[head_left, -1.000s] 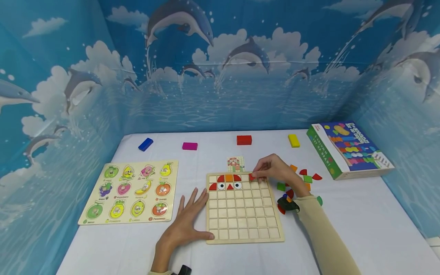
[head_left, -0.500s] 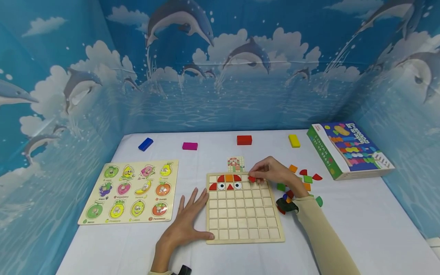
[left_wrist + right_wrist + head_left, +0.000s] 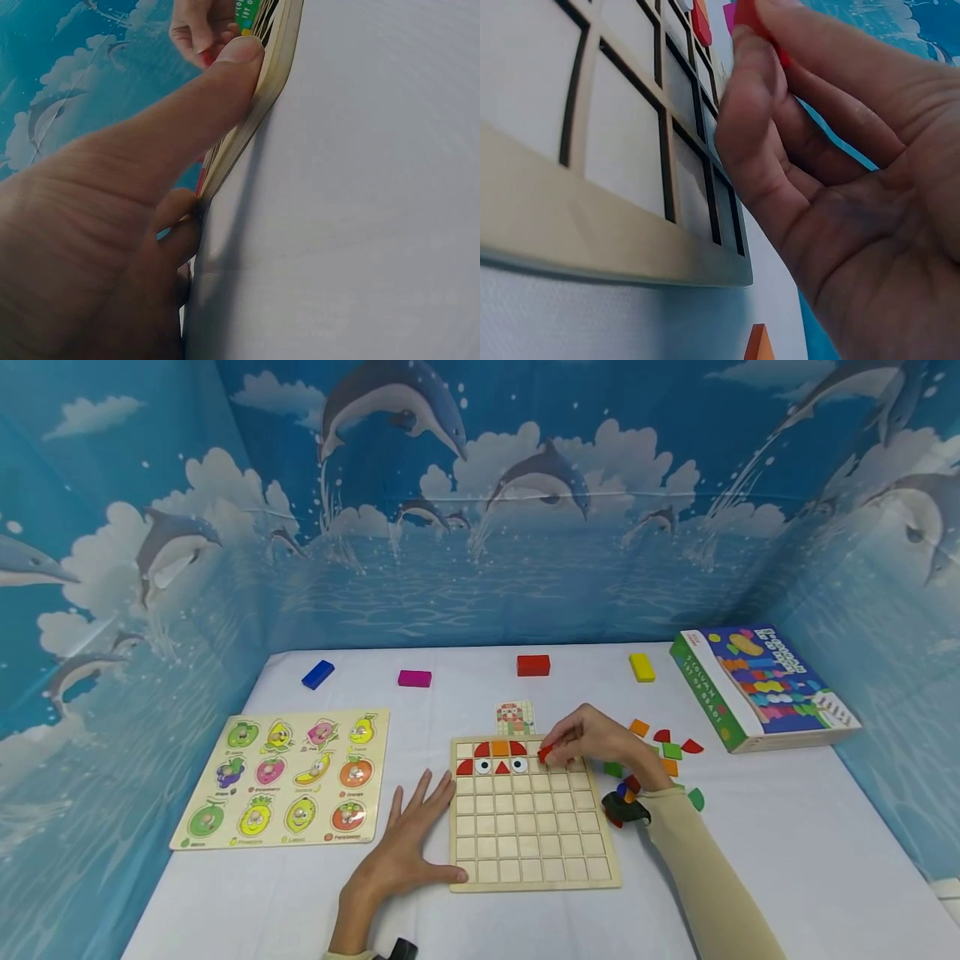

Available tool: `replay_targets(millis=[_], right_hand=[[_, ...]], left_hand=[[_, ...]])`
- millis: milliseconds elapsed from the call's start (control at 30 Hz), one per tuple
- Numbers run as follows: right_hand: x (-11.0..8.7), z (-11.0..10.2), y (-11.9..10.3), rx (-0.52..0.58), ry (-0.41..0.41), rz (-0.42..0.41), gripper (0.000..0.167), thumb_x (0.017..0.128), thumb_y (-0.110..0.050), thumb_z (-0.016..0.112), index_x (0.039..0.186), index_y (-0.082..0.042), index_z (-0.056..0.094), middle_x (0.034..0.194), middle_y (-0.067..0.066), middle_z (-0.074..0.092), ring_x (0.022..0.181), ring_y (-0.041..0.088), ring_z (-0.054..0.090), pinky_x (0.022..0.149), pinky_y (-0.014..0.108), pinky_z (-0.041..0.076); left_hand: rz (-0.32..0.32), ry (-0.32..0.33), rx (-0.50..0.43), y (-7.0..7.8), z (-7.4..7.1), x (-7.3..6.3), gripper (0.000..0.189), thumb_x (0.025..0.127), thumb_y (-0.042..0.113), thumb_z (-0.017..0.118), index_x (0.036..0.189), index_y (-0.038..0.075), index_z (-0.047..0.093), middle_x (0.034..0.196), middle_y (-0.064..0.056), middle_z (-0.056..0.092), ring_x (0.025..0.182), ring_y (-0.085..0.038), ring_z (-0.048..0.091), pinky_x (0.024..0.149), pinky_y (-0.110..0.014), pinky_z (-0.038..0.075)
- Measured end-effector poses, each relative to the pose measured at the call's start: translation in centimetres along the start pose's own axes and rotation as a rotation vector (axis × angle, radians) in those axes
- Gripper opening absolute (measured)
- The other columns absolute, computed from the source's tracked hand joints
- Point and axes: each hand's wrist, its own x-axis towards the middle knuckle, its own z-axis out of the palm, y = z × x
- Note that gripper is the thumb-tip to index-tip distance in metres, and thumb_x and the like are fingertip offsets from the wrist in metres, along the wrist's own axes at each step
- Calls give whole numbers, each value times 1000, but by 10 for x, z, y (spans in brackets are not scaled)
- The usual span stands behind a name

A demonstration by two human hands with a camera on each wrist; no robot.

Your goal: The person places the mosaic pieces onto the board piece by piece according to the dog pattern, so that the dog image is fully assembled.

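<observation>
Right fingers: your right hand (image 3: 588, 735) pinches a red piece (image 3: 545, 753) between thumb and fingertips.
Red piece: over the far rows of the board, just right of the filled squares; you cannot tell whether it touches the wood.
Left fingers: your left hand (image 3: 401, 856) lies spread and straight, thumb on the near left corner, fingertips at the left edge.
Grid board (image 3: 528, 824): flat between your hands; its far row holds an orange square (image 3: 499, 748) between two red pieces, the next row two eye pieces (image 3: 483, 767) with a red triangle (image 3: 502, 768) between them.
Picture card (image 3: 514, 717): just beyond the board's far edge.
Loose pieces (image 3: 671, 767): scattered to the right, red, green and orange among them.
Fruit puzzle (image 3: 378, 777): left of the board.
Blocks, far side: blue (image 3: 318, 675), magenta (image 3: 415, 679), red (image 3: 533, 666), yellow (image 3: 641, 667), left to right.
Box (image 3: 765, 687): far right.
Dolphin curtain (image 3: 480, 593): behind the table.
</observation>
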Motion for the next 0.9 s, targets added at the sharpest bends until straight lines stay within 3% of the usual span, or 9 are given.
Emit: replay_targets(millis=[167,500,900], right_hand=[[1,2,-1,-50,22,6,11,100,-7,76,94,-1,84,76,17,75,56,20,62,53,21,54],[3,7,-6,-27,-7,45,18,103,-2,70,116,8,79,82,19,77,60,16,65,59,21,58],[2,12,-14,-26,-13,76,11,105,1,63,107,8,72,84,16,73,67,21,66,58,23,58]], left_hand=[[1,1,1,0,0,-1,132,68,41,103,173,22,26,180,11,16,168,-18,-5,134,-51,-14],[1,2,-10,0,0,-1,132,67,41,103,173,21,27,180,10,17,168,-20,-5,134,-52,-14],[20,12,-1,1,-1,-1,130,69,43,102,173,18,27,180,7,19,169,-24,-1,134,-56,-11]])
